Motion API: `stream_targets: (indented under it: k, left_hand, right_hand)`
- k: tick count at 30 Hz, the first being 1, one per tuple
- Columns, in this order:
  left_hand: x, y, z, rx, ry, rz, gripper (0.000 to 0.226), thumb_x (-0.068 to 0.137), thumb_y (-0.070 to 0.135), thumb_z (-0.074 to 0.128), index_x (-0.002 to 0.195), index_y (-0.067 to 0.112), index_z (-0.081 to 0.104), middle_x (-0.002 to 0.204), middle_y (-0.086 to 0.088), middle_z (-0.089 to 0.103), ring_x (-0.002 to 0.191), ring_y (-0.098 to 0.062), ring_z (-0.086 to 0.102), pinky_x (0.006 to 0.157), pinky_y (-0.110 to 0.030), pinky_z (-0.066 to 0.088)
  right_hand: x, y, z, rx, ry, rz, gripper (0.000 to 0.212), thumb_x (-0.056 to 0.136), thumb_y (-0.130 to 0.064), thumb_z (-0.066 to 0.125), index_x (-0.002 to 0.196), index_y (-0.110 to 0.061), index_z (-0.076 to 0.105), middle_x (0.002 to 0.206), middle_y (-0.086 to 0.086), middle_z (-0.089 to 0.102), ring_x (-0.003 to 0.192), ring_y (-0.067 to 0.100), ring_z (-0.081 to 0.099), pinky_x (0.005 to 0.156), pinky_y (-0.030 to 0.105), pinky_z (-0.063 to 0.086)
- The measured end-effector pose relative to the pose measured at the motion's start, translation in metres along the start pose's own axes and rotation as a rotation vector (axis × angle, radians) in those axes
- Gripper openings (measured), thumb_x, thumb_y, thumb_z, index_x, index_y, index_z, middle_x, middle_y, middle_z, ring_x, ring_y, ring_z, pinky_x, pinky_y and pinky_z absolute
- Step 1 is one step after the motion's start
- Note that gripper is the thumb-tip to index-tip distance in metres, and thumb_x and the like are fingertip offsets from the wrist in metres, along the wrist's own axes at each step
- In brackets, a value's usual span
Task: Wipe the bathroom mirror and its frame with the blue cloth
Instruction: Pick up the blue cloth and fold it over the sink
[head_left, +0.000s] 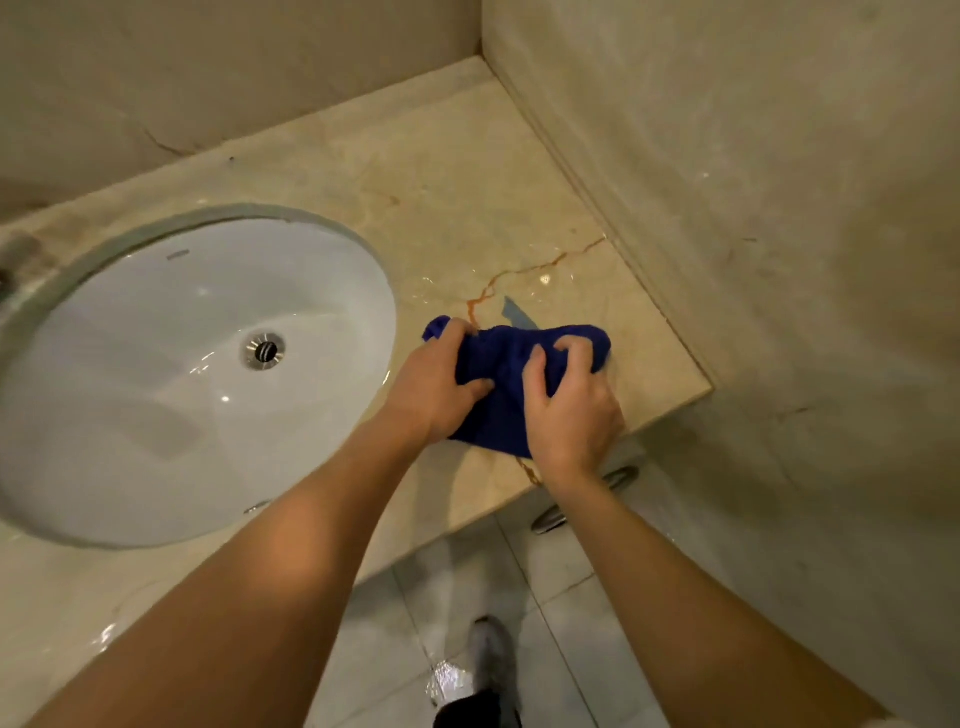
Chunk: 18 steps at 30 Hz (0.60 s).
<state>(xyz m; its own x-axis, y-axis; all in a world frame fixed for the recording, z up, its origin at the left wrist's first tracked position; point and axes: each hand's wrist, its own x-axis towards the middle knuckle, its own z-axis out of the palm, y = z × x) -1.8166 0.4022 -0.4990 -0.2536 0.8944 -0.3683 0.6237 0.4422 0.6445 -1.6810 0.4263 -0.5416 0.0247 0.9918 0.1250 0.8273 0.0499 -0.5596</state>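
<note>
Blue cloth (498, 364), bunched on table (447, 218) beside sink (156, 364): left hand (434, 387) and right hand (569, 400) each held it in closed grip; preparatory step, mirror unseen, lifting judged next.

You see matt, nubby blue cloth (506, 358); glossy white ceramic basin (156, 364); polished veined marble counter (441, 208); shiny metal drain (264, 351).

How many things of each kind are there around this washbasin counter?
Blue cloth: 1, gripped by left hand and right hand
Hands: 2
Sink: 1
Drain: 1
Metal cabinet handles: 2
Shoe: 1
Total: 8
</note>
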Motion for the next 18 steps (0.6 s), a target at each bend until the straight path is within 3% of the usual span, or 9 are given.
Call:
stream_targets:
  k: [7,10,15,18]
  left_hand:
    - [0.002,0.001,-0.004,0.089,-0.120,0.003,0.050,0.092,0.036,0.064,0.132,0.019,0.039,0.118,-0.006,0.061,0.104,-0.028,0.060,0.085,-0.037,0.047]
    - [0.009,0.003,-0.011,0.143,-0.217,0.015,0.047,0.092,0.042,0.062,0.128,0.020,0.039,0.116,-0.008,0.061,0.099,-0.029,0.059,0.086,-0.040,0.048]
    - [0.020,0.004,-0.019,0.310,-0.267,0.125,0.034,0.093,0.048,0.057,0.110,0.025,0.038,0.106,-0.004,0.062,0.088,-0.023,0.055,0.075,-0.036,0.046]
    - [0.036,0.002,-0.028,0.354,-0.290,0.233,0.040,0.090,0.051,0.060,0.114,0.024,0.043,0.101,0.000,0.060,0.093,-0.024,0.058,0.072,-0.034,0.043]
  right_hand:
    - [-0.001,-0.004,-0.003,0.061,0.018,0.056,0.044,0.095,-0.047,0.047,0.127,-0.017,0.049,0.087,-0.003,0.060,0.063,0.012,0.047,0.051,0.024,0.032]
    - [0.000,-0.005,-0.001,0.001,0.035,0.057,0.046,0.094,-0.051,0.039,0.126,-0.019,0.047,0.092,0.001,0.063,0.068,0.017,0.054,0.053,0.028,0.038]
    - [-0.008,-0.013,0.008,-0.154,0.113,0.138,0.044,0.096,-0.046,0.033,0.126,-0.018,0.050,0.109,0.010,0.064,0.094,0.027,0.060,0.082,0.042,0.046]
    - [-0.019,-0.025,0.020,-0.159,0.181,0.245,0.044,0.098,-0.044,0.029,0.132,-0.019,0.044,0.125,0.015,0.059,0.110,0.032,0.057,0.090,0.048,0.048]
